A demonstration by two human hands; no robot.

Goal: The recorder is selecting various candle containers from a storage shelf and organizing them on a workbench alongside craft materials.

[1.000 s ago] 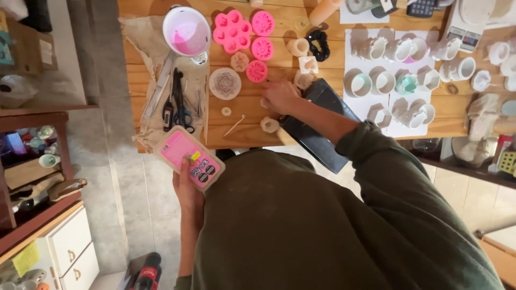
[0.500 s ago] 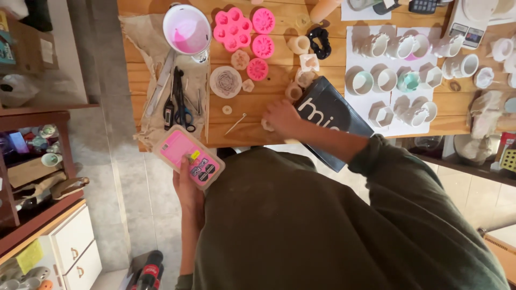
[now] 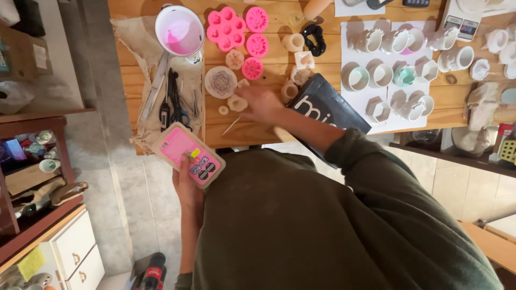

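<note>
Left hand (image 3: 188, 185) clamped around pink packet (image 3: 187, 154), off bench (image 3: 269, 131) edge. Right hand (image 3: 263, 104) over bench, fingers closing on small pale flower casting (image 3: 237, 102); grip unclear. Casting looks light, brittle: pinch by rim, gently.

A flat rectangular pink package (image 3: 188, 154) with rounded corners, a small yellow tag and dark round marks lies off the near left edge of the tabletop (image 3: 258, 131). A black box (image 3: 328, 110) with white lettering overhangs that near edge further right. At the tabletop's far right sits a white scale (image 3: 457, 24) with a small grey screen.
</note>
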